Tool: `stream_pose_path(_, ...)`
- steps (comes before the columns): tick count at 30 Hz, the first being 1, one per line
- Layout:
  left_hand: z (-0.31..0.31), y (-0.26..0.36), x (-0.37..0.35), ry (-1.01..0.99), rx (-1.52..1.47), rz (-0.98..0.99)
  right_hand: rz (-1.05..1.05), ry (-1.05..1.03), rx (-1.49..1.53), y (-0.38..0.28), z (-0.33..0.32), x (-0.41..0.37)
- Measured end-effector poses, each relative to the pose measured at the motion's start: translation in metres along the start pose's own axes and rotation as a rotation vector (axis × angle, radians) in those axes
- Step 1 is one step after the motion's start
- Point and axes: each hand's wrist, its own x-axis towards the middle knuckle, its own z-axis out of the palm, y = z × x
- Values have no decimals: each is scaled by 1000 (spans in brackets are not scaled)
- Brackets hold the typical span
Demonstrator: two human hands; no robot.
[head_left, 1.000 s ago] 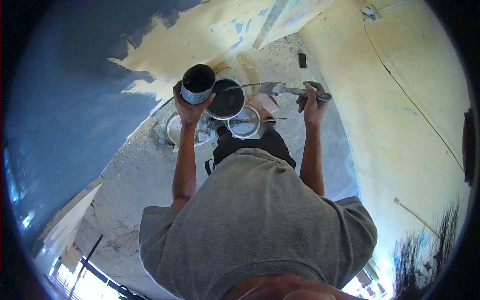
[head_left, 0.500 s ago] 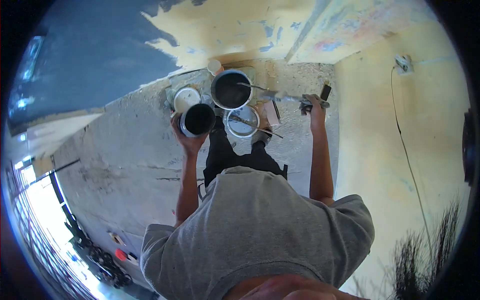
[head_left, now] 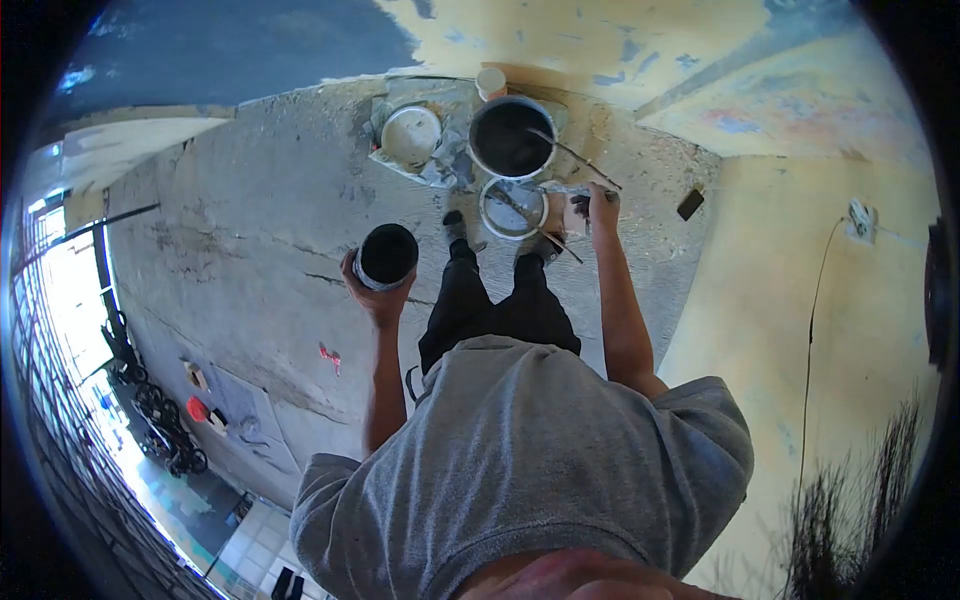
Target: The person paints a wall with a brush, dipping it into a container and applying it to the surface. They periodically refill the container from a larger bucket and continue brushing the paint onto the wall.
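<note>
1. Left hand (head_left: 378, 298), left of the frame's centre: it is curled around the side of a dark-mouthed pot (head_left: 372, 279). The pot's opening faces the camera; the inside is so dark that I cannot tell how full it is.
2. Right hand (head_left: 602, 208), above and right of the centre: its fingers are bent around a brush (head_left: 562, 188). Only the pale brush end shows clearly; the handle is mostly hidden by the hand, and the bristles are hard to make out.
3. Large bucket (head_left: 488, 168), in the upper middle: it holds something dark, and a thin stick (head_left: 580, 160) leans out over its right rim. The stick's lower end is not visible.
4. White-rimmed bucket (head_left: 484, 212), just below it: greyish inside, with another stick (head_left: 565, 248) lying across. The depth of its content is unclear.
5. Round pale container (head_left: 411, 136), in the upper left-middle, is on a crumpled sheet (head_left: 437, 172); whether it is a bucket or a lid, I cannot tell.
6. Small white cup (head_left: 490, 80) is partly covered by the large bucket.
</note>
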Motion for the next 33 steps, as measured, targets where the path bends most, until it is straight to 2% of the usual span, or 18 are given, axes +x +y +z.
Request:
stream_pose_path(2, -4, -14, -1, -12, -30, -99, 25, 3, -32, 2, 18, -1)
stream_pose_path(4, -8, -37, 1, -28, -39, -119, 43, 12, -64, 7, 36, 2)
stream_pose_path(6, -10, -66, -2, -55, -48, -140, -61, -3, -160, 19, 51, 9)
stream_pose_path(8, 1, -99, 3, 27, -216, -242, -22, 34, -184, 28, 78, 16)
stream_pose_path(10, 9, -120, 12, -20, -214, -267, 20, 98, -214, 41, 99, 30)
stream_pose_path(11, 17, -133, 20, -58, -200, -280, -36, 82, -241, 50, 113, 42)
stream_pose_path(13, 38, -172, 34, -111, -238, -268, -87, 106, -268, 82, 139, 62)
stream_pose_path(15, 58, -193, 48, -211, -327, -287, -325, 134, -337, 125, 152, 103)
stream_pose_path(16, 60, -205, 62, -244, -178, -124, -442, 162, -425, 148, 159, 123)
stream_pose_path(19, 80, -221, 83, -225, -350, -137, -309, 206, -479, 169, 201, 158)
stream_pose_path(20, 81, -220, 96, -347, -110, -38, -263, 213, -433, 179, 214, 175)
stream_pose_path(23, 110, -247, 87, -305, -222, -27, -217, 187, -374, 235, 231, 243)
stream_pose_path(25, 108, -263, 69, -375, -139, -58, -258, 214, -335, 283, 233, 288)
stream_pose_path(27, 112, -268, 70, -423, -51, -80, -372, 247, -699, 311, 238, 321)
stream_pose_path(29, 120, -258, 86, -370, 38, -32, -399, 293, -733, 330, 247, 345)
stream_pose_path(30, 117, -281, 61, -388, -42, -147, -413, 314, -781, 337, 249, 354)
stream_pose_path(31, 113, -289, 56, -379, -42, -140, -423, 335, -827, 342, 252, 357)
stream_pose_path(33, 102, -303, 49, -513, 97, -159, -377, 328, -854, 326, 265, 349)
